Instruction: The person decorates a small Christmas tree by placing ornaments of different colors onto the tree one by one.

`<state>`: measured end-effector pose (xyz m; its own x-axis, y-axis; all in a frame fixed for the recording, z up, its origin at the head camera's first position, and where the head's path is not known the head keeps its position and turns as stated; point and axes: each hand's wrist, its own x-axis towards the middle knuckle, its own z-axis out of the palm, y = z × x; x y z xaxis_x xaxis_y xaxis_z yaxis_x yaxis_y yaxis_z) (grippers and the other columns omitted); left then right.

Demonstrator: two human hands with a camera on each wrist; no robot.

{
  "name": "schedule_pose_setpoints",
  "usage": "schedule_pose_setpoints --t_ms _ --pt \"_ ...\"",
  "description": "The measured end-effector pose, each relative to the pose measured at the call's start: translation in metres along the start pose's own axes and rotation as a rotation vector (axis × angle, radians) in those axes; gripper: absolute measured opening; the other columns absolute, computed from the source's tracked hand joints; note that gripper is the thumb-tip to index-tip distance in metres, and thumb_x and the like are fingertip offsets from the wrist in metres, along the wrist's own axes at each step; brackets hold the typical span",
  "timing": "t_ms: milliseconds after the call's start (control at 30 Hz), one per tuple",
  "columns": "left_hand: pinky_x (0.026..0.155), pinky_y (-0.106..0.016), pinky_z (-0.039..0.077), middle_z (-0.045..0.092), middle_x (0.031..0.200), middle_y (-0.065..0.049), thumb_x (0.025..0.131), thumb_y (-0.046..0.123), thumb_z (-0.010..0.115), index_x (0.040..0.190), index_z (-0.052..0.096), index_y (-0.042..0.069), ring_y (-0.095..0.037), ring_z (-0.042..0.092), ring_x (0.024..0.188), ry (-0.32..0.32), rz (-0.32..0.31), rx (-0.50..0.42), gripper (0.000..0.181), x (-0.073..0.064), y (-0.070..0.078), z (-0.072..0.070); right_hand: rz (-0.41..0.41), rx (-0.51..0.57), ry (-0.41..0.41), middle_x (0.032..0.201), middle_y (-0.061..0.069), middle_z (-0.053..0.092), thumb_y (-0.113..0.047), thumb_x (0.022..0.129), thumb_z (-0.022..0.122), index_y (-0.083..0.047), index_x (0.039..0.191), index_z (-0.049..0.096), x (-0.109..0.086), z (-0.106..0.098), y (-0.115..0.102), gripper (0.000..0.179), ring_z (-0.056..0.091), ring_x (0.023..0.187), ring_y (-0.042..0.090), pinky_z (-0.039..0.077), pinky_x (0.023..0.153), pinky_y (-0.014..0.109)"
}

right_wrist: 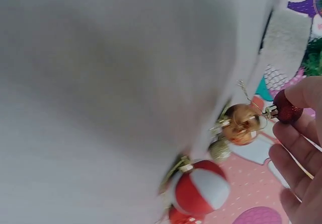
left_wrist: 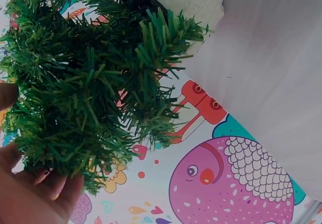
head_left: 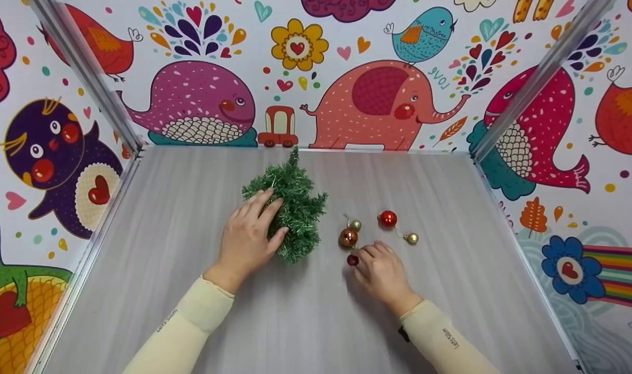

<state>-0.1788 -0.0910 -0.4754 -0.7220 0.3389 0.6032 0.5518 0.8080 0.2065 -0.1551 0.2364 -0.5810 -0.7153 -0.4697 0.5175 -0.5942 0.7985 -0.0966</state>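
An artificial Christmas tree (head_left: 297, 218) with green tinsel branches stands on a white fluffy base (left_wrist: 196, 7). Against its left side rests my left hand (head_left: 249, 236), fingers spread and tips among the branches; the left wrist view shows thumb and fingers apart in the greenery. To the right of the tree, my right hand (head_left: 382, 272) pinches a small dark red bauble (right_wrist: 288, 108) between thumb and fingers, its metal cap pointing outward. Just beyond that hand lies a shiny copper bauble (head_left: 348, 237) with a gold string.
A small gold bauble (head_left: 355, 224) lies behind the copper one. Further right are a red bauble (head_left: 387, 219), showing white stripes in the right wrist view, and another gold bauble (head_left: 412, 238). Printed cartoon panels (head_left: 196, 104) and metal rails (head_left: 87, 78) border the grey table (head_left: 165, 218).
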Motion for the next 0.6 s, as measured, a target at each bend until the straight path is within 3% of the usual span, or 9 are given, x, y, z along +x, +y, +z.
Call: schedule_pose_setpoints --t_ms 200,600 --pt "0.099 -0.051 0.046 0.052 0.142 -0.016 0.086 0.032 0.076 0.133 0.061 0.008 -0.035 0.051 0.129 0.003 0.01 0.012 0.055 0.0 0.0 0.0 -0.009 0.059 0.046 0.096 0.0 0.067 -0.021 0.077 0.081 -0.012 0.105 0.072 0.01 -0.007 -0.016 0.03 0.063 0.087 0.023 0.053 0.078 0.041" --pt "0.1 -0.052 0.045 0.052 0.143 -0.016 0.087 0.032 0.075 0.132 0.063 0.006 -0.036 0.05 0.129 -0.008 0.005 -0.007 0.053 0.001 -0.001 -0.002 0.022 0.225 0.024 0.107 -0.004 0.066 -0.023 0.084 0.076 -0.015 0.113 0.07 0.026 -0.018 -0.044 0.031 0.063 0.098 0.019 0.052 0.083 0.041"
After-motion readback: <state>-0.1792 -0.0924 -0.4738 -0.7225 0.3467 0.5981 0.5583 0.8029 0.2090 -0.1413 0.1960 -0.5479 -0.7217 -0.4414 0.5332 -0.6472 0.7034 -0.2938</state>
